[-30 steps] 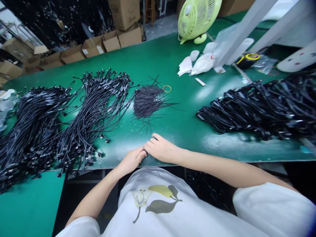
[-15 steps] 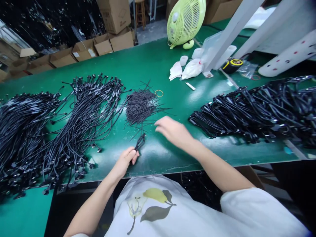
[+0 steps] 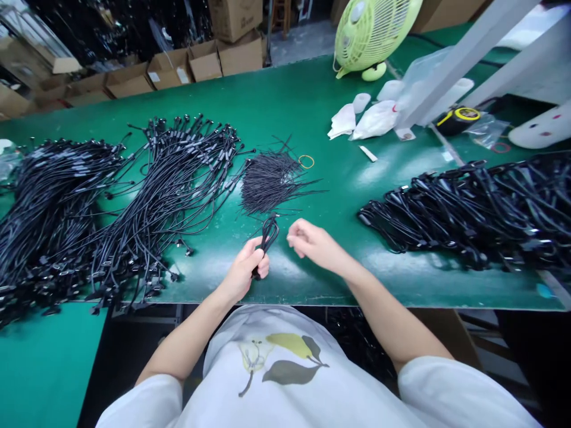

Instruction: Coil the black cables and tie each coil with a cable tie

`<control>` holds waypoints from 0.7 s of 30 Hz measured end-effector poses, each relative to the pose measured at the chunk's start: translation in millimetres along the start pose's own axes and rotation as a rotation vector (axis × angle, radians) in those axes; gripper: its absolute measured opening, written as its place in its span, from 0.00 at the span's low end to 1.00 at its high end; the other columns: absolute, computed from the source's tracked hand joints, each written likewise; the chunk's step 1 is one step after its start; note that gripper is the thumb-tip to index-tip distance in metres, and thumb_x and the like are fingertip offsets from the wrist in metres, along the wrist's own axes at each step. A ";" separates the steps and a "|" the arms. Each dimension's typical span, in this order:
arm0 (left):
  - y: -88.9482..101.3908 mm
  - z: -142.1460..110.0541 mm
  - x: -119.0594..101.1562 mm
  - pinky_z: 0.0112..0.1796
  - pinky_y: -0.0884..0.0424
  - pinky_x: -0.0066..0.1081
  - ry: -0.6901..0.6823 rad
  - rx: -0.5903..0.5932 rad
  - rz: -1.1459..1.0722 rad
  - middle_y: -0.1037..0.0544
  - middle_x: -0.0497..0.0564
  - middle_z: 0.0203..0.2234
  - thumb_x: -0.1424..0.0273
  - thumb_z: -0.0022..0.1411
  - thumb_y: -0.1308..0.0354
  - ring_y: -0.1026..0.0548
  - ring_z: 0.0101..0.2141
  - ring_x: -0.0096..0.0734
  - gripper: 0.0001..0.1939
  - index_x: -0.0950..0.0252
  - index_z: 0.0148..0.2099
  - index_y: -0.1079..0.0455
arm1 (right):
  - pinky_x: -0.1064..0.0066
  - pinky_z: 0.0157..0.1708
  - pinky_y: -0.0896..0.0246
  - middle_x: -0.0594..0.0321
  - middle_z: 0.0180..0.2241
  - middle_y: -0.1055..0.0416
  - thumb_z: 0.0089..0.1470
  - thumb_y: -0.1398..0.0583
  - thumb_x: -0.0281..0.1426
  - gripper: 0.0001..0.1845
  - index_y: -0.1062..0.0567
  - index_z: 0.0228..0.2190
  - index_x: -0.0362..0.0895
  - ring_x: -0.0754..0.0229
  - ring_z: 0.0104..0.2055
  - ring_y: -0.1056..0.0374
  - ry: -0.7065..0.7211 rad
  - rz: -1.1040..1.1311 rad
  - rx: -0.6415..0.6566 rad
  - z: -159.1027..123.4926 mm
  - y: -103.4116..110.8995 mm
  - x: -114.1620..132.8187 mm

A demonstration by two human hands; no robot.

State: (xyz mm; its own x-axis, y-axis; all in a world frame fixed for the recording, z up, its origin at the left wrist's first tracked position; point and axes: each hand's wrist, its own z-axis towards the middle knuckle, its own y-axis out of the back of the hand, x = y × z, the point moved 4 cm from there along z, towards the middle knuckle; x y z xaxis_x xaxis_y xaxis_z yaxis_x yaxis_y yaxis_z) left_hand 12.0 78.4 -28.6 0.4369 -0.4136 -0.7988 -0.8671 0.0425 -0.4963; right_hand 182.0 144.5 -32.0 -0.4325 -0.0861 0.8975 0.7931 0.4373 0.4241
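My left hand is closed around a folded black cable whose looped end sticks up above the green table. A short way to its right, my right hand hovers with fingers curled and pinched; whether it holds a thin tie I cannot make out. Just beyond both hands lies a heap of thin black ties with a yellow rubber band at its far edge.
Big piles of black cables lie at the left, centre-left and right. A green fan, white bags and a tape measure sit at the back right. Cardboard boxes line the far edge.
My left hand has lifted the folded cable up and forward. My right hand reached out to the tie heap and has come back beside the cable.
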 end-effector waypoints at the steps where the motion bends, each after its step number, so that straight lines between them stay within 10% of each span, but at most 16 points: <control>1: -1.3 -0.3 -0.1 0.22 0.48 0.24 -0.004 0.010 -0.012 0.41 0.39 0.17 0.58 0.54 0.36 0.44 0.19 0.20 0.29 0.67 0.52 0.39 | 0.73 0.24 0.45 0.69 0.22 0.35 0.56 0.46 0.36 0.07 0.36 0.33 0.45 0.66 0.21 0.39 0.016 0.173 0.071 -4.0 -18.0 6.2; 8: 5.3 -16.0 -11.9 0.22 0.46 0.24 -0.160 -0.079 0.027 0.39 0.39 0.18 0.57 0.57 0.38 0.42 0.19 0.20 0.21 0.65 0.44 0.39 | 0.72 0.26 0.39 0.67 0.23 0.31 0.52 0.42 0.35 0.13 0.27 0.39 0.42 0.66 0.23 0.35 0.030 0.510 -0.089 -3.9 -59.1 19.5; 13: 18.4 -21.6 -5.3 0.22 0.45 0.24 -0.146 -0.106 0.048 0.40 0.39 0.18 0.56 0.57 0.39 0.42 0.19 0.20 0.23 0.66 0.48 0.38 | 0.72 0.24 0.40 0.67 0.21 0.31 0.55 0.43 0.36 0.12 0.26 0.37 0.41 0.65 0.22 0.35 0.048 0.419 0.055 -7.3 -67.5 29.7; 16: 29.1 -22.2 -3.8 0.25 0.41 0.25 -0.243 -0.163 0.293 0.37 0.43 0.21 0.58 0.63 0.46 0.40 0.21 0.22 0.24 0.68 0.55 0.35 | 0.72 0.26 0.42 0.64 0.24 0.29 0.59 0.46 0.33 0.11 0.26 0.35 0.42 0.65 0.24 0.35 0.232 0.031 0.034 -13.6 -73.5 39.6; 21: 36.5 -22.9 -9.1 0.43 0.33 0.33 -0.387 -0.202 0.851 0.23 0.54 0.39 0.68 0.65 0.52 0.28 0.37 0.32 0.22 0.65 0.60 0.33 | 0.68 0.32 0.45 0.56 0.31 0.28 0.60 0.49 0.24 0.12 0.26 0.32 0.38 0.60 0.33 0.34 0.970 -0.947 -0.225 -31.0 -75.3 73.8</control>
State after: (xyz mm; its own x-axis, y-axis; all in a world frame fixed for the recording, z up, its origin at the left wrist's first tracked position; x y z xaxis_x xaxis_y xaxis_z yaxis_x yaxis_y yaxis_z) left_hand -29.1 62.9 -31.7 -0.3415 0.0147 -0.9398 -0.9396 0.0172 0.3418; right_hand 103.7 77.5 6.0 -0.4452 -0.8935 -0.0583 0.4580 -0.2832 0.8426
